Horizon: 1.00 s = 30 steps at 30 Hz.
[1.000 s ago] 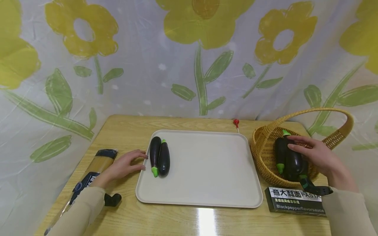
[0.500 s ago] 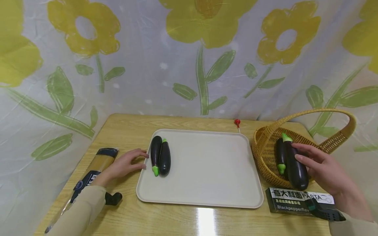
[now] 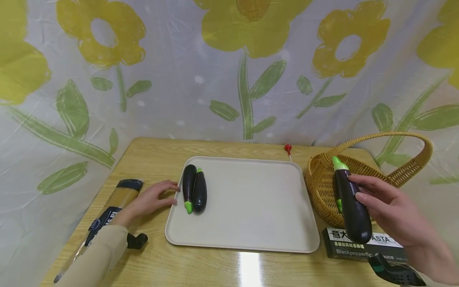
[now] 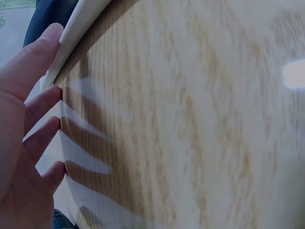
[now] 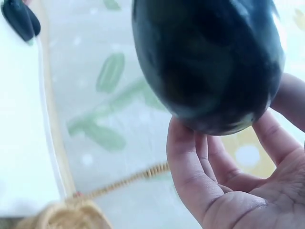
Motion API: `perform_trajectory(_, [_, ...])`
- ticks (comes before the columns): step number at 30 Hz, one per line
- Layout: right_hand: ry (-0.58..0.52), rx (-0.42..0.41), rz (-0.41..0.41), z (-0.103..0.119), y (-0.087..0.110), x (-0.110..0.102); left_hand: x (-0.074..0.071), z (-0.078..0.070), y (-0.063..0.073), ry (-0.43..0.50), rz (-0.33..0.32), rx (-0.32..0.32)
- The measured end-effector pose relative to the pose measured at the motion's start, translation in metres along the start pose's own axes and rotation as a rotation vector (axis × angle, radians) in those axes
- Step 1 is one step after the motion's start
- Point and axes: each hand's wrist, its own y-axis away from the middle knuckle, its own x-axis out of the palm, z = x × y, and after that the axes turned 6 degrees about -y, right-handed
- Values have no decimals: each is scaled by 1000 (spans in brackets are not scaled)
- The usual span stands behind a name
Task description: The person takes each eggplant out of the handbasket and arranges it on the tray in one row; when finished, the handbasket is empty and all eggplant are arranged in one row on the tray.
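My right hand (image 3: 398, 207) grips a dark purple eggplant (image 3: 353, 207) with a green cap, its cap end tilted up and away, over the front of the wicker basket (image 3: 317, 195). In the right wrist view the eggplant's (image 5: 209, 67) round end fills the top, with fingers and thumb around it. Partly hidden behind it, another eggplant (image 3: 338, 195) lies in the basket. My left hand (image 3: 152, 198) rests at the left rim of the white tray (image 3: 251, 203), fingertips touching the edge. Two eggplants lie side by side on the tray's left end, a left one (image 3: 188, 185) and a right one (image 3: 200, 193).
A black pasta sauce box (image 3: 337, 249) stands before the basket, partly covered by the held eggplant. A pack of spaghetti (image 3: 123, 195) lies under the left forearm. A small red object (image 3: 288, 148) sits behind the tray. The basket's handle (image 3: 387, 134) arches high at right.
My right hand has lifted the eggplant out of the basket and drawn it toward me and slightly left. The left hand stays at the tray's rim.
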Motion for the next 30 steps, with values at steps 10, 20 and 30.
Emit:
perform_trajectory(10, [188, 159, -91, -6, -42, 36, 0, 0, 1, 14, -3, 0])
perform_trajectory(20, [160, 279, -167, -42, -88, 52, -1, -1, 1, 22, 0, 1])
perform_trajectory(30, [159, 366, -139, -88, -128, 67, 0, 2, 1, 29, 1, -5])
